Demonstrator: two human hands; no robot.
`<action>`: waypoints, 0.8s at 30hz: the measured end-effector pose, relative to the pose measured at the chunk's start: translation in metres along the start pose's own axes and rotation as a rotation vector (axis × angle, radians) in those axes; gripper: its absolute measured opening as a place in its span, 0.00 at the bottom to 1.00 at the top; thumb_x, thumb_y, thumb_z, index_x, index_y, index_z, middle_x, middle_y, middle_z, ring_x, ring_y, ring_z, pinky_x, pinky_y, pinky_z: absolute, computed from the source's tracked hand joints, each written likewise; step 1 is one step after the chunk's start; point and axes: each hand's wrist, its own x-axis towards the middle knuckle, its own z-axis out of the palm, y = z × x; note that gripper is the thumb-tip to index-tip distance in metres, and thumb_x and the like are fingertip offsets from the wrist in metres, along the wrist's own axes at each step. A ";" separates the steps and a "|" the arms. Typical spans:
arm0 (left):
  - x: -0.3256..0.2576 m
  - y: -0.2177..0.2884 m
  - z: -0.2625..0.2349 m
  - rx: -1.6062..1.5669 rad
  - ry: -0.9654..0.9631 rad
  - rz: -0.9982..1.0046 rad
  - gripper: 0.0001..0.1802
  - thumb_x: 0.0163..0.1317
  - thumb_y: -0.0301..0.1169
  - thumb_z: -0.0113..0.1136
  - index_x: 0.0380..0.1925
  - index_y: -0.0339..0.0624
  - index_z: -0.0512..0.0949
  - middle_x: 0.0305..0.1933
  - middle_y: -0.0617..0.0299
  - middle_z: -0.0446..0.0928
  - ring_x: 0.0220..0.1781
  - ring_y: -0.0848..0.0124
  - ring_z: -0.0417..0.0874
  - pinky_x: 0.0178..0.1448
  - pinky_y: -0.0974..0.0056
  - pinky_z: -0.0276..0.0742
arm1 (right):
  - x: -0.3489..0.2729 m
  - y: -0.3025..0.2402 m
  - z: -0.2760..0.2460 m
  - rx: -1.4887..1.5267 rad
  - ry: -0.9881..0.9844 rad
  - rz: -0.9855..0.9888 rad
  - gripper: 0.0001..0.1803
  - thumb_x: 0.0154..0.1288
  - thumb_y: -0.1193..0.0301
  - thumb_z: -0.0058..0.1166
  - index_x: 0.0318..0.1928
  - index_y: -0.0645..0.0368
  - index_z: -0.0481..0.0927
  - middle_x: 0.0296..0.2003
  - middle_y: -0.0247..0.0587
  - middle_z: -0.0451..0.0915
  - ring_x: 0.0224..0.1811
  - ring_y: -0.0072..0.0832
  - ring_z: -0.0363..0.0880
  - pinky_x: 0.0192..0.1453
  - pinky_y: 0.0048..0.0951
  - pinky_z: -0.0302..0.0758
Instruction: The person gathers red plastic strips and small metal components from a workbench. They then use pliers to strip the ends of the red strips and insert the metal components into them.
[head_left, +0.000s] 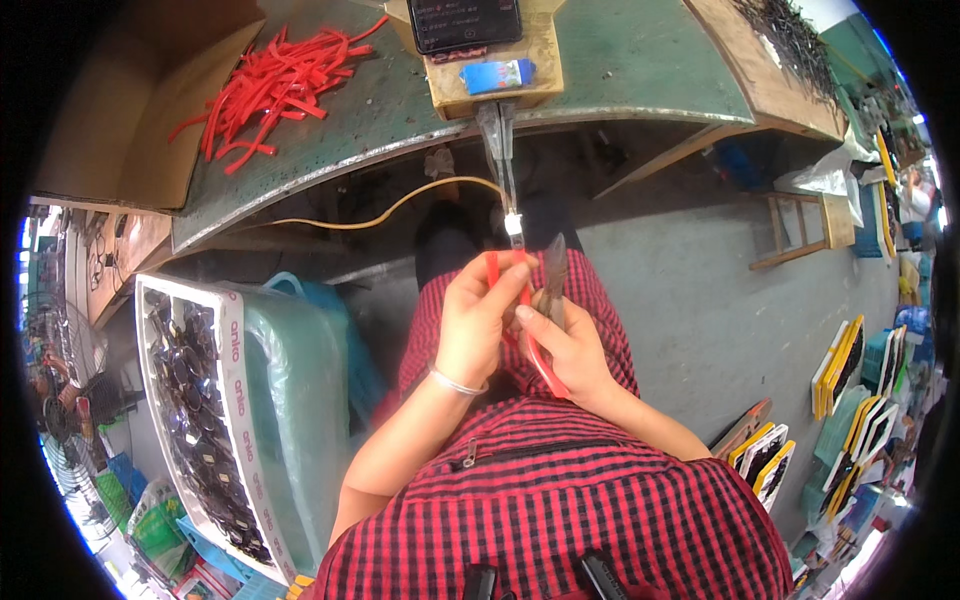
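My left hand (478, 312) is closed, pinching a narrow red strip (491, 268) between thumb and fingers. It works at the tip of a slim metal fixture (513, 218) that juts from the table toward my lap. A silver bangle circles that wrist. Beside it, my right hand (577, 345) is wrapped around a pair of pliers (554, 268), the dark metal jaws pointing up and away from me. Their red handle (545, 368) runs below the palm. The two hands nearly touch, and their fingers partly hide what is at the fixture's tip.
Loose red strips (285, 88) lie heaped on the green table (400, 80), beside a cardboard box (110, 120). A phone (466, 22) rests above the fixture. A yellow hose (380, 215) hangs below. At left stands a white-edged crate (240, 400) of dark parts; a wooden stool (835, 222) stands right.
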 end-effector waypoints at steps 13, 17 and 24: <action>-0.001 0.001 0.002 0.021 0.019 0.032 0.08 0.66 0.29 0.58 0.41 0.38 0.80 0.28 0.69 0.77 0.24 0.84 0.73 0.27 0.80 0.64 | 0.001 0.004 -0.003 -0.026 -0.036 0.011 0.12 0.71 0.67 0.53 0.45 0.64 0.77 0.34 0.30 0.79 0.36 0.13 0.74 0.40 0.17 0.70; 0.000 0.000 0.002 0.024 0.024 0.037 0.08 0.66 0.29 0.58 0.42 0.38 0.80 0.28 0.69 0.77 0.25 0.84 0.73 0.27 0.80 0.65 | 0.002 0.003 0.000 0.004 -0.035 0.001 0.12 0.71 0.67 0.53 0.44 0.64 0.77 0.33 0.28 0.78 0.33 0.12 0.72 0.37 0.17 0.69; 0.002 0.002 0.001 0.027 0.029 0.004 0.08 0.66 0.29 0.58 0.41 0.38 0.80 0.25 0.71 0.75 0.22 0.85 0.67 0.25 0.79 0.59 | 0.002 0.002 -0.005 0.000 -0.010 0.011 0.12 0.71 0.67 0.53 0.44 0.64 0.76 0.32 0.29 0.77 0.33 0.14 0.73 0.37 0.18 0.70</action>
